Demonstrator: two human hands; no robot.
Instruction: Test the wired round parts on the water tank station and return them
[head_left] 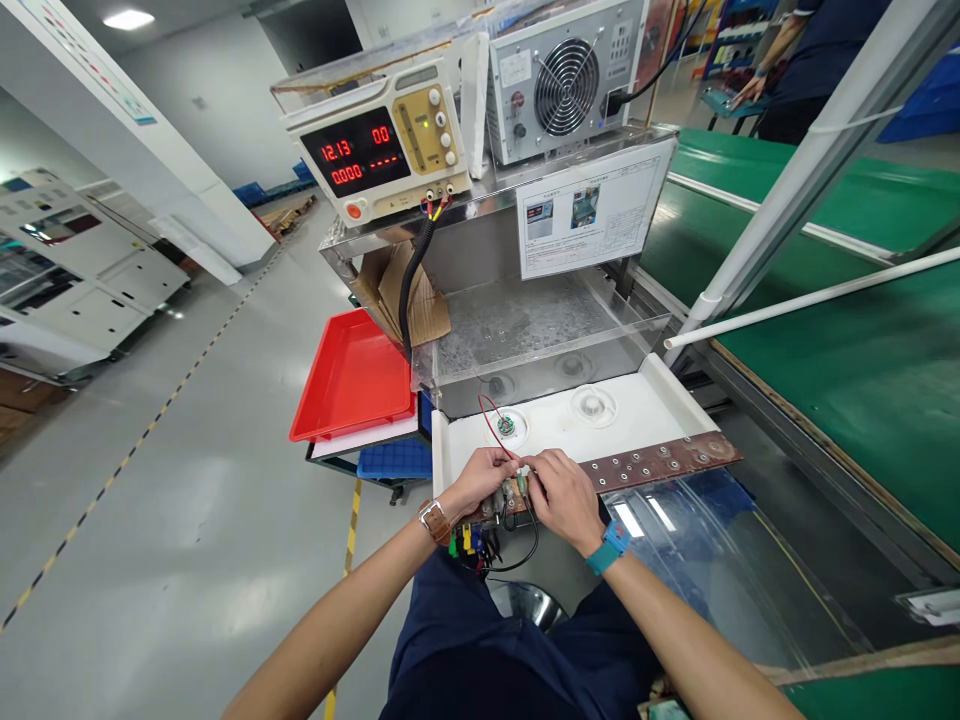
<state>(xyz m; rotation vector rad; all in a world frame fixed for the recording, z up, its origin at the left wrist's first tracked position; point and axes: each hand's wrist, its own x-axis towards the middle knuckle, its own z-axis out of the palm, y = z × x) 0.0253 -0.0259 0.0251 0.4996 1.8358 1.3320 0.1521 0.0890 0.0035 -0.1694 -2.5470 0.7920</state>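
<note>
Both hands meet at the front edge of a white fixture tray (pixel 551 430). My left hand (pixel 482 480) is closed, with its thumb and fingertips pinching a thin red wire (pixel 495 432). This wire loops up to a small round green circuit board (pixel 506 426), which sits in a round recess of the tray. Beside it my right hand (pixel 564 497) is closed too, its fingertips at the wire's near end. Just under those fingertips is a green clip (pixel 523 484) with a black lead. The exact grip is partly hidden by the fingers.
A power supply (pixel 367 140) with red digits stands on a metal shelf, beside a grey fan-cooled unit (pixel 566 85). A red tray (pixel 356 375) lies to the left. A brown terminal strip (pixel 664 460) runs along the front. At right are green benches (pixel 847 340) and another person.
</note>
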